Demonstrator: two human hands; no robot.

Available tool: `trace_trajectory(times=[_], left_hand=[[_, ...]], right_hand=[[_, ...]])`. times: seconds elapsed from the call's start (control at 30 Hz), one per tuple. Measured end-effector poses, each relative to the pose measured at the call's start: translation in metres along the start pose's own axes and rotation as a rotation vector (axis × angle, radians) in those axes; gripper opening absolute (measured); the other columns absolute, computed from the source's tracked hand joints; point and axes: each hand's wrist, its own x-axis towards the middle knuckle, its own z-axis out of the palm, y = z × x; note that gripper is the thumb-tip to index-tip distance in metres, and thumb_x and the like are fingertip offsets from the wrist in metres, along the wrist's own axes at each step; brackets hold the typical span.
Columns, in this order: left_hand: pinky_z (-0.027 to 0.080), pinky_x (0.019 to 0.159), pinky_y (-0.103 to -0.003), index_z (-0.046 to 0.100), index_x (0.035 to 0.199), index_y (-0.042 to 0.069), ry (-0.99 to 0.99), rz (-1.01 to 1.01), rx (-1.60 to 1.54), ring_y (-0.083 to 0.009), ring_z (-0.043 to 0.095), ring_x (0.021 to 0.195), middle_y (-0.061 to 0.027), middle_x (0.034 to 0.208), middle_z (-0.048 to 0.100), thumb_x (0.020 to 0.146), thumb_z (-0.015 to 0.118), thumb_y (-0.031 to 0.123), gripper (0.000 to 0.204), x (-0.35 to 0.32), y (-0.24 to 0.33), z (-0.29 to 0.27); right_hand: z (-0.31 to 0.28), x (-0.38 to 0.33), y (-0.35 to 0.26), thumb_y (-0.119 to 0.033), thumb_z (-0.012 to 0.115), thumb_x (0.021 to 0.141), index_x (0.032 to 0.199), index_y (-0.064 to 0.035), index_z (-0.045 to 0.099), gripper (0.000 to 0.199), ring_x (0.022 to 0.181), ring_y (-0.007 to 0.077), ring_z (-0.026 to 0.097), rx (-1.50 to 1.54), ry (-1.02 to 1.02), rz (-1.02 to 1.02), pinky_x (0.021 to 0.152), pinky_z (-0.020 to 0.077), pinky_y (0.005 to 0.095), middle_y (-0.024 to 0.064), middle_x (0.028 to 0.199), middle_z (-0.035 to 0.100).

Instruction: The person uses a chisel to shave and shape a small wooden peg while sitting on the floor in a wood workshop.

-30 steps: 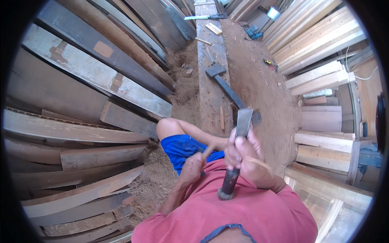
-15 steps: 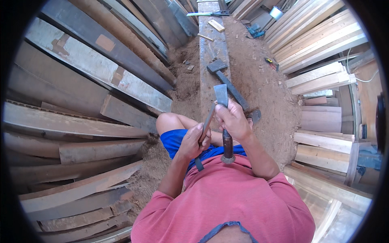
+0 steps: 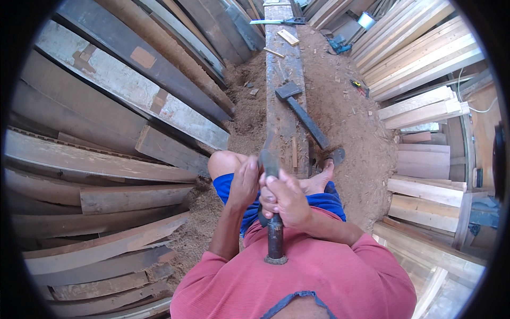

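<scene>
My right hand is wrapped round a broad chisel, near where the blade meets the dark handle. The chisel's butt end points toward my pink shirt, and its wide blade points away from me. Close against the blade is my left hand, its fingers pressed together. It seems to hold a narrow brown strip, blurred and mostly hidden behind the blade and fingers. Beyond both hands, a mallet with a block head lies on the long plank, its handle slanting toward my bare foot.
Stacked boards line the left side, and lighter timber is piled at right. On the plank are a handsaw, small wood pieces and a thin stick. A blue power tool rests on the sawdust-covered ground.
The chisel has come lower and closer to my chest, its blade now beside my left fingers. My left hand has turned more upright, and the brown strip has swung behind the blade.
</scene>
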Motion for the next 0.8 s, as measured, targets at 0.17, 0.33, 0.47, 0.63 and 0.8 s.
trace_trajectory(times=[0.17, 0.33, 0.47, 0.63, 0.8], left_hand=[[0.036, 0.052, -0.025, 0.051, 0.086, 0.005, -0.156, -0.202, -0.038, -0.0061, 0.043, 0.056, 0.0018, 0.069, 0.048, 0.104, 0.042, 0.028, 0.031, -0.081, -0.049, -0.021], [0.032, 0.048, -0.019, 0.052, 0.096, 0.008, -0.087, -0.19, -0.275, -0.0032, 0.043, 0.055, 0.0016, 0.068, 0.052, 0.1, 0.052, 0.031, 0.024, -0.049, -0.03, -0.007], [0.034, 0.052, -0.02, 0.053, 0.097, 0.004, -0.149, -0.042, -0.071, -0.0051, 0.04, 0.057, 0.0024, 0.069, 0.048, 0.102, 0.048, 0.026, 0.023, -0.027, -0.017, 0.003], [0.031, 0.05, -0.021, 0.054, 0.096, 0.005, -0.273, -0.339, -0.446, -0.008, 0.041, 0.054, 0.0023, 0.063, 0.045, 0.104, 0.036, 0.04, 0.04, -0.01, -0.024, 0.006], [0.033, 0.051, -0.022, 0.054, 0.095, 0.007, -0.099, -0.413, -0.595, -0.006, 0.041, 0.056, 0.0022, 0.064, 0.045, 0.104, 0.038, 0.036, 0.034, 0.008, -0.02, 0.005]], right_hand=[[-0.018, -0.02, -0.039, -0.022, 0.046, 0.1, 0.102, -0.0056, 0.047, 0.016, 0.048, 0.007, 0.041, -0.129, 0.04, -0.282, 0.045, 0.0418, 0.0239, -0.0012, 0.064, 0.042], [-0.048, 0.016, -0.041, -0.02, 0.051, 0.098, 0.104, -0.0045, 0.051, 0.017, 0.051, 0.0052, 0.044, -0.566, 0.16, -0.311, 0.045, 0.0404, 0.0227, -0.0012, 0.067, 0.047], [-0.057, 0.029, -0.045, -0.019, 0.053, 0.097, 0.103, -0.0047, 0.052, 0.016, 0.054, 0.003, 0.045, -0.749, 0.079, -0.328, 0.046, 0.0398, 0.0224, -0.002, 0.069, 0.049], [-0.05, 0.032, -0.038, -0.021, 0.049, 0.099, 0.105, -0.005, 0.052, 0.017, 0.056, 0.0034, 0.046, -0.667, 0.123, -0.344, 0.046, 0.041, 0.0224, -0.0009, 0.069, 0.049], [-0.027, 0.026, -0.012, -0.02, 0.044, 0.1, 0.108, -0.0057, 0.048, 0.017, 0.053, 0.0065, 0.043, 0.01, 0.087, -0.174, 0.048, 0.0453, 0.0261, -0.0005, 0.072, 0.047]])
